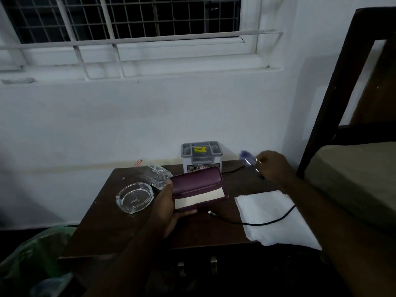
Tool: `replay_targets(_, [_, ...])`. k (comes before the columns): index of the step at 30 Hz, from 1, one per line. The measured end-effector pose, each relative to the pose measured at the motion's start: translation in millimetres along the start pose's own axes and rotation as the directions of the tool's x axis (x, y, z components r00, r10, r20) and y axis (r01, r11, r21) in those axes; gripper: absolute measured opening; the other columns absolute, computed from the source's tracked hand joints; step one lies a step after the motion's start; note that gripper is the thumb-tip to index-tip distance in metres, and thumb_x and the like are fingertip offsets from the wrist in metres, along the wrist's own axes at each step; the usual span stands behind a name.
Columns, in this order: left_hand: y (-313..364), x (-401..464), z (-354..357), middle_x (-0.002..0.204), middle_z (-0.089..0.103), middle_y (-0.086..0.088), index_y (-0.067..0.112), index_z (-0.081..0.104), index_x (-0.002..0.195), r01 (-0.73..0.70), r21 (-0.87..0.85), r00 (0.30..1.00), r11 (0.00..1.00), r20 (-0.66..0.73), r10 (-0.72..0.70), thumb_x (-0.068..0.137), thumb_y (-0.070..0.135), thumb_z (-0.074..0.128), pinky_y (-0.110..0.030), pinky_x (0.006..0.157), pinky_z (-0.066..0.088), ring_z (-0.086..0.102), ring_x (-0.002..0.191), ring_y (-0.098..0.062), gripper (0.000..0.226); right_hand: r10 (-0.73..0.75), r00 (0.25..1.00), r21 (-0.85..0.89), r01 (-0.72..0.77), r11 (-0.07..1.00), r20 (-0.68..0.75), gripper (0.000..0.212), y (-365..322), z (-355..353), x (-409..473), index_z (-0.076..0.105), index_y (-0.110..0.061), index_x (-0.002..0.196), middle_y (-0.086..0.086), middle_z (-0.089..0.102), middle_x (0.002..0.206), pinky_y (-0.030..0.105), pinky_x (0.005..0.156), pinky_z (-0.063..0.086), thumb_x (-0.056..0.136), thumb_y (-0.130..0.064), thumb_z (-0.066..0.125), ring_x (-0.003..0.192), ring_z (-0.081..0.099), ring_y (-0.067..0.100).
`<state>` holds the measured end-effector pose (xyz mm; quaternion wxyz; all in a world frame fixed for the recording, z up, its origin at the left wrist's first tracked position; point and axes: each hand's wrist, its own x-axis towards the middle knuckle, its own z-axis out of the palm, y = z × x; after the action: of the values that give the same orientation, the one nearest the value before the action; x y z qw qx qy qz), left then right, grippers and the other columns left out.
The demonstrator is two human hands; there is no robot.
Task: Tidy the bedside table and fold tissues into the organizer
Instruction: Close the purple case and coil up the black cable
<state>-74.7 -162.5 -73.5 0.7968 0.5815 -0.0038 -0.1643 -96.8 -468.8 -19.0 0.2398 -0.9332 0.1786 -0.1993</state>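
Observation:
My left hand [169, 207] holds an open purple case [198, 187] above the dark wooden bedside table [102, 228]; the case's lid is up and a pale lining shows inside. My right hand [273, 168] is raised over the table's back right corner, shut on a blurred pen with a blue cap [248, 160]. A grey compartment organizer [201, 156] with a yellow sticker stands at the back of the table against the wall. White tissues [270, 213] lie flat on the table's right side.
A glass ashtray [134, 197] sits at the left, with a clear tumbler [155, 173] lying on its side behind it. A black cable [257, 221] runs across the tissues. A bed [353, 179] with a dark frame stands right; a green bag [36, 254] sits lower left.

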Motion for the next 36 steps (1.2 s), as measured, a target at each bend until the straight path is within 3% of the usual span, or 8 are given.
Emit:
replay_targets(4, [0.0, -3.1, 2.6, 0.101, 0.076, -0.010, 0.018, 0.062, 0.116, -0.032, 0.025, 0.999, 0.999, 0.000, 0.032, 0.100, 0.052, 0.033, -0.042, 0.058, 0.058, 0.074, 0.087, -0.033, 0.048, -0.265, 0.964, 0.371, 0.253, 0.894, -0.017, 0.002, -58.2, -17.1, -23.7, 0.067, -0.023, 0.086, -0.010, 0.066, 0.079, 0.013, 0.062, 0.046, 0.085, -0.020, 0.068, 0.068, 0.063, 0.002])
replay_targets(8, [0.6, -7.0, 4.2, 0.094, 0.077, -0.008, 0.019, 0.062, 0.114, -0.041, 0.039, 0.999, 0.998, -0.007, 0.041, 0.099, 0.053, 0.031, -0.040, 0.056, 0.058, 0.074, 0.082, -0.032, 0.048, -0.543, 0.796, 0.244, 0.489, 0.837, 0.266, 0.018, -97.6, -2.5, -55.2, 0.069, -0.022, 0.105, -0.008, 0.064, 0.096, 0.021, 0.075, 0.047, 0.088, -0.026, 0.066, 0.086, 0.060, 0.006])
replay_targets(15, [0.4, -11.3, 8.8, 0.096, 0.074, -0.019, 0.013, 0.064, 0.111, -0.052, 0.005, 0.998, 0.999, -0.040, 0.052, 0.099, 0.052, 0.033, -0.042, 0.051, 0.058, 0.072, 0.074, -0.041, 0.051, -0.606, 0.676, 0.144, 0.610, 0.779, 0.420, 0.023, -103.1, 20.5, -63.0, 0.068, -0.017, 0.110, 0.000, 0.068, 0.108, 0.029, 0.082, 0.049, 0.089, -0.023, 0.063, 0.092, 0.060, 0.012])
replay_targets(23, [-3.1, -8.9, 5.1, 0.104, 0.071, -0.025, 0.011, 0.070, 0.104, -0.115, 0.040, 0.993, 0.993, -0.036, 0.116, 0.100, 0.049, 0.033, -0.060, 0.077, 0.057, 0.068, 0.094, -0.045, 0.053, -0.669, 0.640, 0.158, 0.668, 0.728, 0.378, 0.033, -100.5, 33.4, -61.1, 0.070, -0.020, 0.110, 0.000, 0.071, 0.106, 0.033, 0.085, 0.052, 0.083, -0.038, 0.066, 0.094, 0.063, 0.013])
replay_targets(27, [0.7, -11.7, 2.6, 0.106, 0.073, -0.017, 0.018, 0.061, 0.117, -0.115, 0.007, 0.992, 0.993, 0.050, 0.114, 0.094, 0.059, 0.035, -0.045, 0.060, 0.059, 0.072, 0.092, -0.036, 0.054, -0.418, 0.908, 0.173, 0.406, 0.897, 0.035, 0.039, -90.1, 26.3, -50.0, 0.062, -0.028, 0.115, -0.009, 0.060, 0.101, 0.027, 0.079, 0.045, 0.081, -0.047, 0.067, 0.093, 0.054, 0.009])
replay_targets(29, [0.9, -11.6, 1.5, 0.107, 0.073, -0.016, 0.018, 0.057, 0.120, -0.124, 0.006, 0.990, 0.992, 0.072, 0.123, 0.090, 0.064, 0.037, -0.043, 0.062, 0.059, 0.072, 0.092, -0.034, 0.058, -0.206, 0.958, 0.316, 0.136, 0.939, 0.200, 0.045, -85.5, 20.7, -49.6, 0.059, -0.028, 0.120, -0.010, 0.060, 0.104, 0.029, 0.081, 0.048, 0.083, -0.052, 0.064, 0.099, 0.059, 0.013])
replay_targets(32, [-1.3, -9.2, -0.9, 0.109, 0.072, -0.017, 0.016, 0.056, 0.121, -0.133, 0.014, 0.988, 0.991, 0.082, 0.132, 0.084, 0.068, 0.036, -0.046, 0.066, 0.059, 0.072, 0.093, -0.034, 0.067, -0.056, 0.796, 0.479, -0.305, 0.823, 0.603, 0.043, -76.3, 14.6, -56.0, 0.061, -0.039, 0.111, -0.004, 0.071, 0.106, 0.040, 0.071, 0.061, 0.080, -0.068, 0.057, 0.094, 0.071, 0.021])
replay_targets(36, [-0.6, -5.9, -5.0, 0.106, 0.075, -0.009, 0.018, 0.065, 0.113, -0.047, -0.039, 0.992, 0.998, 0.113, 0.052, 0.079, 0.076, 0.035, -0.042, 0.067, 0.059, 0.072, 0.095, -0.029, 0.074, -0.040, 0.746, 0.568, -0.470, 0.676, 0.665, 0.046, -71.6, 11.6, -53.9, 0.067, -0.026, 0.106, 0.005, 0.076, 0.099, 0.041, 0.065, 0.060, 0.082, -0.065, 0.058, 0.087, 0.075, 0.025])
